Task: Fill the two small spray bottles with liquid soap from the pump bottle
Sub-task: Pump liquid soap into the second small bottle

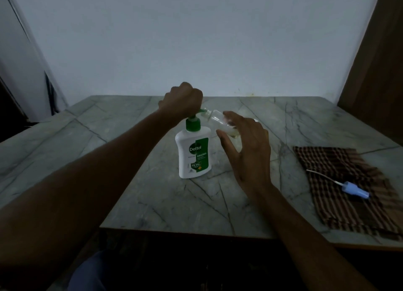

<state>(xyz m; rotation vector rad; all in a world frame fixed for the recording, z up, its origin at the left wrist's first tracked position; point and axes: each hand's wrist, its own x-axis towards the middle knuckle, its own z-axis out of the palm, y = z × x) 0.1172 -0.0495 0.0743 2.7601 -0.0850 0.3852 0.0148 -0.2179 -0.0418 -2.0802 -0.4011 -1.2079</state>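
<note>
right hand [246, 146] around tilted spray bottle [220, 121]

This looks like a room in a home. It is dim. A big table [152, 203] with a grey-green stone top and dark lines stands against a plain pale wall [196, 40]. A brown wooden panel [379, 72] stands at the right. A checked cloth [340, 181] lies on the table, the kind used at home. A white and green bottle of hand soap [193, 153] stands there too.
</note>
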